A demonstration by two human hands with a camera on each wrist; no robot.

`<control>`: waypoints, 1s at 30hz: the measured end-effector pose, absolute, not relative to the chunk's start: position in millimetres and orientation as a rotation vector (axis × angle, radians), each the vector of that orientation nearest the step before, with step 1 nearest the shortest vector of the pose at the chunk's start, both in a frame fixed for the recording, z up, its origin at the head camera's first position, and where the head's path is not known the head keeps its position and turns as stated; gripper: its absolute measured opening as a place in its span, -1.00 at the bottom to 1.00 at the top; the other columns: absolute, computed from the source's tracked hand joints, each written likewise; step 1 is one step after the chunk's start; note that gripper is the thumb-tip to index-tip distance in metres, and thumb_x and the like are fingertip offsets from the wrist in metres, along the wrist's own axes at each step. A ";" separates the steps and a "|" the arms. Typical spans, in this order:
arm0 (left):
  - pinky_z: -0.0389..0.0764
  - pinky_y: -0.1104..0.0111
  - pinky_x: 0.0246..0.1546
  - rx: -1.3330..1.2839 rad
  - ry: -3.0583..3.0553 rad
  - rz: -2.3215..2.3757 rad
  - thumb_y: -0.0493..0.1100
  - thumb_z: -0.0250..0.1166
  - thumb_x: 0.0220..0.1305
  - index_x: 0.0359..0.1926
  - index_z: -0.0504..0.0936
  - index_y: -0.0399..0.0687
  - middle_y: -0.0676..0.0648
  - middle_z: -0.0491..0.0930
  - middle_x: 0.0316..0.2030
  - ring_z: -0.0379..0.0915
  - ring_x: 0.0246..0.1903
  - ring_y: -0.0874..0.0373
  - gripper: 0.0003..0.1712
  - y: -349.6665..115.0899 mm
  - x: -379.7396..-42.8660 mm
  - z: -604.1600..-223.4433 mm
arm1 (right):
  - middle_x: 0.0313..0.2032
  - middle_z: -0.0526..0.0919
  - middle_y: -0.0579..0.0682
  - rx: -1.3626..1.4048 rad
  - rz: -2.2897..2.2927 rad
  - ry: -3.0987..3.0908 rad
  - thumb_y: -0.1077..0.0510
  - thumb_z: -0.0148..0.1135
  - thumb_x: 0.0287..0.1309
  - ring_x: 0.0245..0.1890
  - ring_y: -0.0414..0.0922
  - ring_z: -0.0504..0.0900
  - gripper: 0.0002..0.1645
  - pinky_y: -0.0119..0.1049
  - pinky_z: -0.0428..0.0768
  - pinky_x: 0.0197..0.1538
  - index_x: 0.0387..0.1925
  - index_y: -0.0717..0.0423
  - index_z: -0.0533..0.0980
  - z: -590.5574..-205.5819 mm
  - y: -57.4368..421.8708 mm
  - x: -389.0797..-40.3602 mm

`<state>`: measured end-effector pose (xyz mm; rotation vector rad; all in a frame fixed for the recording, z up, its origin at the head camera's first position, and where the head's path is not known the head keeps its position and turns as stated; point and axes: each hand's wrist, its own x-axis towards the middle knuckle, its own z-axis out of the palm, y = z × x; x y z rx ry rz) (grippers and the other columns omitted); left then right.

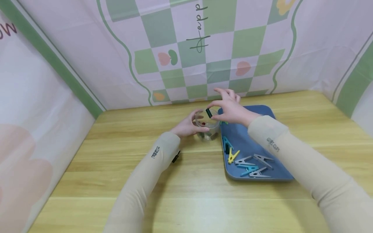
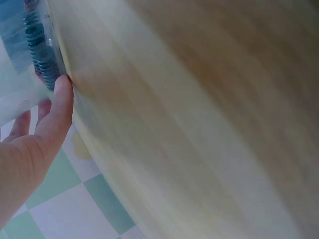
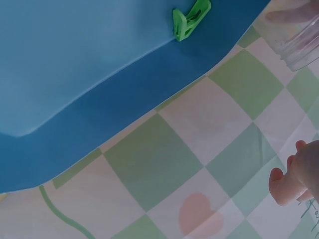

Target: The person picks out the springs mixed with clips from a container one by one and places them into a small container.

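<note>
My left hand (image 1: 187,126) holds a clear round jar (image 1: 215,132) on the table, thumb on the near side and fingers around the far side. Over the jar's mouth, my right hand (image 1: 232,111) pinches a small dark ribbed piece (image 1: 209,113) between thumb and forefinger, its other fingers raised. A small red thing (image 1: 203,124) shows within the jar. Through the clear wall in the left wrist view, a teal ribbed piece (image 2: 41,50) appears beside the left hand (image 2: 40,139). The pinched piece is outside the right wrist view.
Right of the jar lies a blue tray (image 1: 244,144) with a yellow clothespin (image 1: 232,156), blue clothespins (image 1: 247,169) and several grey clothespins (image 1: 263,160). A green clothespin (image 3: 190,21) sits by the tray's far wall. A printed cloth (image 1: 163,29) hangs behind the wooden table (image 1: 192,194).
</note>
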<state>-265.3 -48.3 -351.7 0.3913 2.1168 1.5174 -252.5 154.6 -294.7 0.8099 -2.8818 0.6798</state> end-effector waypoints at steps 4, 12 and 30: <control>0.43 0.09 0.08 0.394 2.119 1.515 -0.20 0.34 0.18 0.47 -0.12 0.20 -0.09 0.10 0.41 0.36 0.20 0.01 0.02 -48.6 -265.5 -352.4 | 0.42 -0.09 0.27 0.804 0.682 -2.884 0.13 0.38 0.05 0.36 0.31 -0.24 -0.59 0.31 -0.20 0.22 -0.01 0.06 0.58 -294.9 151.6 -252.7; 0.45 0.11 0.06 0.398 2.122 1.521 -0.21 0.35 0.17 0.48 -0.15 0.16 -0.09 0.11 0.40 0.37 0.19 0.03 0.05 -49.0 -266.2 -353.4 | 0.42 -0.08 0.28 0.816 0.691 -2.891 0.14 0.39 0.03 0.36 0.32 -0.24 -0.58 0.31 -0.18 0.21 -0.02 0.08 0.58 -294.0 148.8 -252.7; 0.42 0.13 0.06 0.385 2.104 1.532 -0.22 0.33 0.19 0.48 -0.12 0.19 -0.10 0.12 0.39 0.35 0.21 0.00 0.01 -47.8 -263.9 -350.8 | 0.42 -0.11 0.29 0.855 0.691 -2.899 0.14 0.38 0.04 0.36 0.31 -0.26 -0.59 0.29 -0.18 0.21 -0.02 0.08 0.58 -292.7 147.6 -255.0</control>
